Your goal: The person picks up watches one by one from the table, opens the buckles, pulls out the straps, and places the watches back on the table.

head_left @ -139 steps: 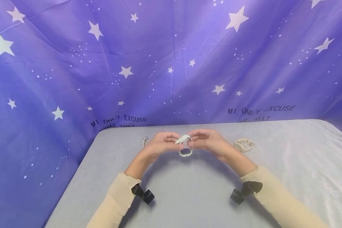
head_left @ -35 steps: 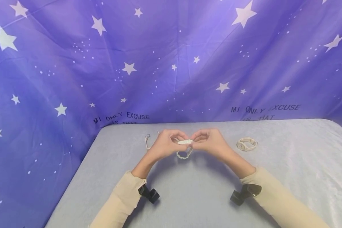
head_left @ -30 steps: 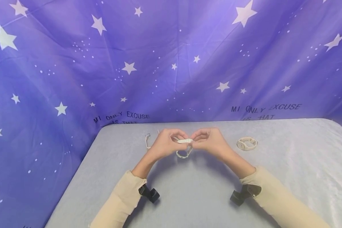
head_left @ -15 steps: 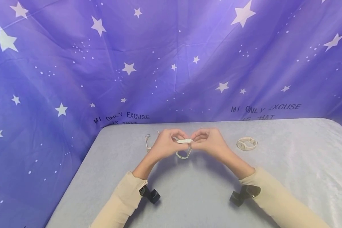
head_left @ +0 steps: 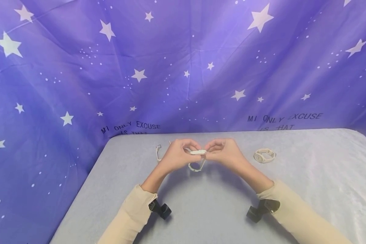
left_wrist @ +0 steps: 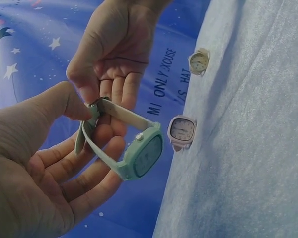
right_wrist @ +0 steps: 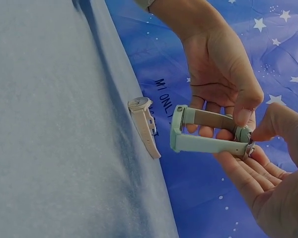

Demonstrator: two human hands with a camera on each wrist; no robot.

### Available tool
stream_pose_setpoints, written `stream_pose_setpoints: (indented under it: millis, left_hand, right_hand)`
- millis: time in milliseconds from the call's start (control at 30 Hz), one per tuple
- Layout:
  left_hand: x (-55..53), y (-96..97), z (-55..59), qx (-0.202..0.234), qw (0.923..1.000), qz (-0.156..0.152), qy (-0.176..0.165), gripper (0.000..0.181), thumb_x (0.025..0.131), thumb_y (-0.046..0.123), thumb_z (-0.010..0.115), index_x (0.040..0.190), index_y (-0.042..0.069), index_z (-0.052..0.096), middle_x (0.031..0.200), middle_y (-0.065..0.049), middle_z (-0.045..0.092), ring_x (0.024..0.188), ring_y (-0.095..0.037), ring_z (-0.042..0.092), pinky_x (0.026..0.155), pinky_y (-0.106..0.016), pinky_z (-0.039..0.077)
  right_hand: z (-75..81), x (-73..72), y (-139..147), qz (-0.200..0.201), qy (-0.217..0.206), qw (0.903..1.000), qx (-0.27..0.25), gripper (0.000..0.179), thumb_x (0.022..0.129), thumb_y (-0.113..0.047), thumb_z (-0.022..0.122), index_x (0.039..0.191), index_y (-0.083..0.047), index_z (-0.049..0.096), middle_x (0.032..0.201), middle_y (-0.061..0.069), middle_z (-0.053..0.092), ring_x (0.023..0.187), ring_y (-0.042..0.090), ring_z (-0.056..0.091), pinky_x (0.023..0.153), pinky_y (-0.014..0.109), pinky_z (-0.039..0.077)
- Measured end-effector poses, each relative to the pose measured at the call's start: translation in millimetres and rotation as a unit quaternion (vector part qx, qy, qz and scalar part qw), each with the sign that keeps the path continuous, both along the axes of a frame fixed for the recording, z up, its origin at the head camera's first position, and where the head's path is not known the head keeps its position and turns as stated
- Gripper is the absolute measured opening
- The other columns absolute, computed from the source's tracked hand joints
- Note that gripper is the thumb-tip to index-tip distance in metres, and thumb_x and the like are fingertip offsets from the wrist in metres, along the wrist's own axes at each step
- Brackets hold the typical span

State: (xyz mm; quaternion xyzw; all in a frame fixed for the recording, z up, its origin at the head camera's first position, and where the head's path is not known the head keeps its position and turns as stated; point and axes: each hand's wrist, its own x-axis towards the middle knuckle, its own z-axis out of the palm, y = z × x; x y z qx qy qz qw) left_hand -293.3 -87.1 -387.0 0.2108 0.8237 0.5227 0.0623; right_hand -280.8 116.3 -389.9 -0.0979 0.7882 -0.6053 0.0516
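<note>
Both hands meet over the middle of the table, holding a mint-green wristwatch in the air. Its square case hangs below, and the strap forms a loop. My left hand pinches the strap end between thumb and fingers. Opposite it, my right hand pinches the strap by the metal buckle. The strap end lies at the buckle, partly covered by fingertips; whether it passes fully through I cannot tell.
A beige watch lies on the grey cloth-covered table to the right. Behind the left hand, a pale watch is partly hidden. The left wrist view shows a pink square watch. A purple starry cloth hangs behind.
Since the earliest frame, the fingertips have come closer together and the green watch's strap has turned flatter at the top. Over the last second, hands and watch stay nearly still.
</note>
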Motion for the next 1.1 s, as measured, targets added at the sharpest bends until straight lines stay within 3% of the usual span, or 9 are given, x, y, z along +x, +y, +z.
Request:
stream_pose_setpoints:
  millis: [133,267,467,600,733,867,1100]
  left_hand:
    - [0.0,1.0,1.0,0.006,1.0000,0.002,-0.005,0.022,0.080,0.012,0.083,0.099,0.005,0.074,0.091,-0.010,0.077,0.071,-0.023,0.072,0.069,-0.040,0.063]
    - [-0.2,0.9,1.8,0.012,0.9999,0.007,-0.007,0.021,0.081,0.009,0.081,0.101,0.006,0.075,0.093,-0.010,0.077,0.075,-0.030,0.074,0.068,-0.036,0.063]
    - [-1.5,-0.4,0.5,0.031,0.9991,-0.002,-0.030,0.022,0.081,0.003,0.076,0.103,0.005,0.075,0.094,-0.011,0.077,0.077,-0.027,0.074,0.069,-0.029,0.061]
    - [-2.3,-1.4,-0.9,0.031,0.9986,-0.003,-0.041,0.023,0.080,0.006,0.077,0.103,0.004,0.075,0.093,-0.011,0.078,0.079,-0.021,0.073,0.072,-0.028,0.059]
    - [-2.1,-2.8,-0.9,0.025,0.9984,0.000,-0.050,0.023,0.080,0.009,0.077,0.102,0.005,0.077,0.092,-0.009,0.078,0.083,-0.027,0.074,0.074,-0.028,0.058]
    - [-1.6,-4.1,-0.7,0.024,0.9984,-0.006,-0.051,0.024,0.081,0.008,0.078,0.104,0.002,0.077,0.092,-0.012,0.078,0.082,-0.033,0.075,0.072,-0.028,0.059]
    - [-2.1,-6.0,0.8,0.008,0.9994,-0.018,-0.029,0.023,0.081,0.007,0.079,0.104,0.002,0.078,0.093,-0.013,0.078,0.077,-0.025,0.074,0.069,-0.026,0.059]
  right_hand:
    - [-0.2,-1.2,2.0,-0.002,-0.006,1.0000,-0.001,0.026,0.077,-0.009,0.082,0.098,0.002,0.071,0.084,0.003,0.078,0.080,0.013,0.071,0.076,0.025,0.058]
    - [-0.1,-1.6,4.4,0.012,0.006,0.9999,0.003,0.027,0.081,-0.011,0.081,0.103,0.001,0.070,0.091,0.008,0.078,0.087,0.017,0.073,0.082,0.028,0.058]
    - [1.4,-1.0,7.4,0.044,0.035,0.9980,0.026,0.029,0.086,-0.014,0.079,0.110,0.001,0.072,0.102,0.016,0.078,0.095,0.023,0.076,0.084,0.028,0.061]
    - [4.0,0.2,8.0,0.043,0.040,0.9970,0.051,0.028,0.087,-0.018,0.080,0.107,0.000,0.074,0.100,0.015,0.078,0.094,0.024,0.077,0.084,0.030,0.061]
    - [4.8,0.4,7.0,0.038,0.044,0.9959,0.070,0.024,0.086,-0.018,0.080,0.103,-0.002,0.075,0.096,0.013,0.079,0.091,0.022,0.077,0.082,0.030,0.061]
    - [4.1,0.1,5.3,0.041,0.045,0.9956,0.071,0.020,0.085,-0.014,0.079,0.100,-0.001,0.075,0.094,0.012,0.079,0.088,0.020,0.076,0.078,0.027,0.061]
    - [2.4,-0.4,5.7,0.045,0.038,0.9960,0.067,0.021,0.085,-0.015,0.079,0.100,-0.002,0.075,0.094,0.011,0.079,0.087,0.018,0.076,0.079,0.027,0.060]
